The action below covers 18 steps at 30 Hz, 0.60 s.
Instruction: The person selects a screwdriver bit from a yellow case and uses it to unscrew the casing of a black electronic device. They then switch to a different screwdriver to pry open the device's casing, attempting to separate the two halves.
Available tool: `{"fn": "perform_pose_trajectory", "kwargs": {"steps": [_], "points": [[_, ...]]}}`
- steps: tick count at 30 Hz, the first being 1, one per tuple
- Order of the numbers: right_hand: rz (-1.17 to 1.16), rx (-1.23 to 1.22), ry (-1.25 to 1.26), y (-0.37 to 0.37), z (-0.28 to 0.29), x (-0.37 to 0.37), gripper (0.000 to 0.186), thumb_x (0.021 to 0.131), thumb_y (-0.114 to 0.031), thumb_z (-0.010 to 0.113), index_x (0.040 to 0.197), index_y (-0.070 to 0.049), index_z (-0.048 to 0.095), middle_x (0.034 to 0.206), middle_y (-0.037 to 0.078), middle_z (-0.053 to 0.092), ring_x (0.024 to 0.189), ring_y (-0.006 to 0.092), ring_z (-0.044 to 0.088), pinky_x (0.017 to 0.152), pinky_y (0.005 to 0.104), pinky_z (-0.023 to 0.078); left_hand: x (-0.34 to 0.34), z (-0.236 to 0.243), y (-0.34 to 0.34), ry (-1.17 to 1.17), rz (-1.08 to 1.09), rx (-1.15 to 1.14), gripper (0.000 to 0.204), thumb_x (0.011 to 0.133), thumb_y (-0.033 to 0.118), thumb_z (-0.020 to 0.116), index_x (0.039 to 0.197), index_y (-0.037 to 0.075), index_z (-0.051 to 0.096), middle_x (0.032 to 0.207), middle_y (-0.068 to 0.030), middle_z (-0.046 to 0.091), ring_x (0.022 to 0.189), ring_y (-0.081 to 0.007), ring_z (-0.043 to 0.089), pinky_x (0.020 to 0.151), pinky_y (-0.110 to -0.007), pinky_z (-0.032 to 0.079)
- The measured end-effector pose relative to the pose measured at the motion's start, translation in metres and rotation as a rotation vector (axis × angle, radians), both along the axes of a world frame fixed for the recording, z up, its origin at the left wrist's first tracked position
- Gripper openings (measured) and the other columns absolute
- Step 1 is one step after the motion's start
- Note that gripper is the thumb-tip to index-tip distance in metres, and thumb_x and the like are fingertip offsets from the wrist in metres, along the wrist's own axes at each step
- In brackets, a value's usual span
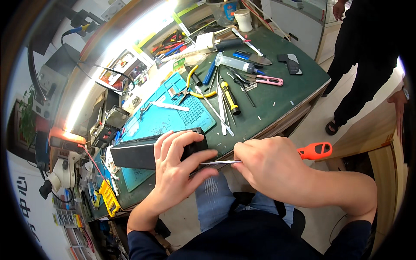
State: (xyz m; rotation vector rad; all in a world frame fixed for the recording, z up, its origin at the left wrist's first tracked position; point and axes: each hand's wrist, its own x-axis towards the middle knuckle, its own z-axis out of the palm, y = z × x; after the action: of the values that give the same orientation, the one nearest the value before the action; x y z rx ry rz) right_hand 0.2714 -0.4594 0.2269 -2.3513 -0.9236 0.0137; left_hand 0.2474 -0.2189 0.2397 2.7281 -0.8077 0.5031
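Observation:
A long black box-shaped device (136, 154) rests at the near edge of the green workbench, partly on a blue mat. My left hand (177, 161) grips its right end, fingers bent over the top and thumb pointing right. My right hand (273, 167) is closed around an orange-handled tool (315, 151), whose handle end sticks out to the right. Its thin metal shaft (221, 162) runs left, toward the end of the box under my left hand. Where the tip lies, and whether it touches the box, is hidden by my left fingers.
The blue repair mat (156, 117) holds tweezers and yellow-handled pliers (189, 89). Beyond lie a yellow screwdriver (229, 97), a syringe (236, 64) and a pink-handled knife (266, 80). A yellow multimeter (109, 198) leans at the left. A person (359, 52) stands at the right.

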Motion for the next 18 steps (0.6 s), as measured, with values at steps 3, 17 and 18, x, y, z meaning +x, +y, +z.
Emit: {"fn": "perform_pose_trajectory", "kwargs": {"steps": [3, 17, 18], "points": [[0.040, 0.040, -0.055, -0.002, 0.001, -0.001, 0.021, 0.097, -0.020, 0.066, 0.086, -0.003, 0.062, 0.077, 0.013, 0.069, 0.073, 0.0306, 0.072, 0.065, 0.0402, 0.058, 0.001, -0.005, 0.007, -0.031, -0.053, 0.014, 0.025, 0.067, 0.021, 0.090, 0.088, 0.012, 0.079, 0.121, -0.0063, 0.065, 0.120, -0.0308, 0.060, 0.108, -0.050, 0.038], [0.008, 0.004, 0.048, -0.002, 0.006, 0.000, 0.024, 0.098, -0.021, 0.070, 0.086, -0.003, 0.059, 0.075, 0.012, 0.066, 0.071, 0.0337, 0.070, 0.062, 0.0429, 0.055, 0.002, -0.005, 0.009, -0.020, -0.073, -0.024, 0.022, 0.068, 0.018, 0.090, 0.084, 0.013, 0.076, 0.120, -0.0051, 0.064, 0.120, -0.0294, 0.059, 0.108, -0.049, 0.038], [0.027, 0.021, 0.053, -0.004, 0.004, 0.000, 0.025, 0.098, -0.021, 0.069, 0.086, -0.002, 0.058, 0.073, 0.013, 0.066, 0.070, 0.0342, 0.070, 0.061, 0.0429, 0.056, 0.002, -0.005, 0.010, -0.004, -0.067, -0.039, 0.023, 0.068, 0.018, 0.089, 0.086, 0.013, 0.076, 0.121, -0.0052, 0.064, 0.119, -0.0293, 0.059, 0.108, -0.049, 0.038]]}}
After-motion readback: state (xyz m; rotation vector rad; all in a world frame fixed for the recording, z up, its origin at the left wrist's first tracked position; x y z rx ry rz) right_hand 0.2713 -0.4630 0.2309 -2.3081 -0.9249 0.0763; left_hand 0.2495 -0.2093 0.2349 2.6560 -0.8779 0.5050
